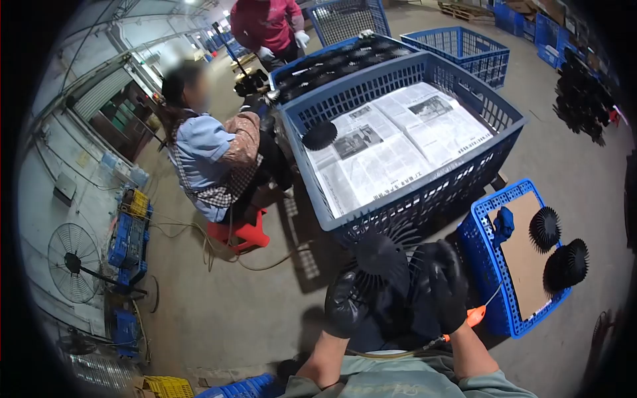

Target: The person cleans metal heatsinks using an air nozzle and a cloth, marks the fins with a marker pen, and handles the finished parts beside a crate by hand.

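A black round heat sink with radial fins (379, 255) is held up in front of me, over my lap. My left hand (345, 305), in a black glove, grips its left edge. At the right edge of the fins is my right hand (441, 282), also black-gloved, with the fingers curled; whether it grips the fins or something else is hidden. Just right of that wrist hangs an orange-handled tool (475, 316) on a hose. A similar heat sink (320, 135) lies on newspaper (405, 142) inside the large grey-blue crate (411, 192) ahead.
To the right, a blue crate (489, 265) bears a brown board (521, 265), a blue cloth (503, 224) and several black finned parts (565, 266). A co-worker (212, 152) sits on a red stool (242, 231) at left; another person (265, 26) stands behind a crate of black parts (345, 66).
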A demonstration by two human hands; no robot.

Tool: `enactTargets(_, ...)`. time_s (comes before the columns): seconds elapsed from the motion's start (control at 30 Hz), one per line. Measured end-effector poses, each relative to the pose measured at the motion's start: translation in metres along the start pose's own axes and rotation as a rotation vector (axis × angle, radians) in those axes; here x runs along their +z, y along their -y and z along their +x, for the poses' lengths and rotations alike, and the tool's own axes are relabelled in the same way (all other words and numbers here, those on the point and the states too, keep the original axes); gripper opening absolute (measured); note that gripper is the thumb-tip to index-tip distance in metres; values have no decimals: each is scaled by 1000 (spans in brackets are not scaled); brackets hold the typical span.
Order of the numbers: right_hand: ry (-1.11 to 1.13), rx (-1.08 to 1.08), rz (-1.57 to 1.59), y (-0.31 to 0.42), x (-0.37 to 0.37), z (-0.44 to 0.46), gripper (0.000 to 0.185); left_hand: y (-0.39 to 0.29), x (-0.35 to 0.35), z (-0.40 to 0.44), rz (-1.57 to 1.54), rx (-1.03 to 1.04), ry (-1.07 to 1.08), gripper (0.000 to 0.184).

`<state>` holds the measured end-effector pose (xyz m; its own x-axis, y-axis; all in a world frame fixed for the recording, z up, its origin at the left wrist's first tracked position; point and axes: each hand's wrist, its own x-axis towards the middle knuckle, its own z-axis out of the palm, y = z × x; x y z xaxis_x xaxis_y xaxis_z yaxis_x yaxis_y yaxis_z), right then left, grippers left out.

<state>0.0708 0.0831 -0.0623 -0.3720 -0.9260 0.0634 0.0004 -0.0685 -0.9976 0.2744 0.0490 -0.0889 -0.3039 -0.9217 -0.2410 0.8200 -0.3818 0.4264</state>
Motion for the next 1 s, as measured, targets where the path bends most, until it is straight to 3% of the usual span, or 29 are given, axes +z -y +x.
enactTargets(0.1, 42, -268, -67, 39, -2, -13, 47, -6, -9, 12, 91, 134, -1, 40)
enactTargets(0.17, 184, -489, -312, 42, -2, -9, 57, -3, -7, 12, 143, 203, -22, 39)
enactTargets(0.23, 343, -428, -307, 64, 9, -16, 62, -3, -4, 10, 105, 202, -28, 35)
enactTargets(0.3, 310, -631, -290, 43, 24, -10, 64, -3, 0, 9, 64, 176, -29, 34)
enactTargets(0.43, 347, -301, -144, 40, 12, -30, 64, -7, 0, 8, 26, 135, -64, 37)
enactTargets(0.5, 336, -391, -38, 45, 13, -26, 65, -8, 2, 8, 32, 142, -74, 35)
enactTargets(0.57, 359, -486, -255, 40, 28, -18, 65, -7, 2, 9, 81, 175, -66, 32)
enactTargets(0.67, 349, -475, -167, 37, 23, -27, 66, -6, -4, 13, 94, 201, -41, 33)
enactTargets(0.77, 355, -319, 0, 29, 18, -36, 67, -8, -3, 9, -4, 169, -38, 35)
enactTargets(0.87, 383, -383, -227, 29, 31, -25, 62, -10, 5, 7, 92, 143, -33, 35)
enactTargets(1.0, 320, -442, -147, 42, 30, -27, 59, -10, -9, 11, 50, 182, -71, 34)
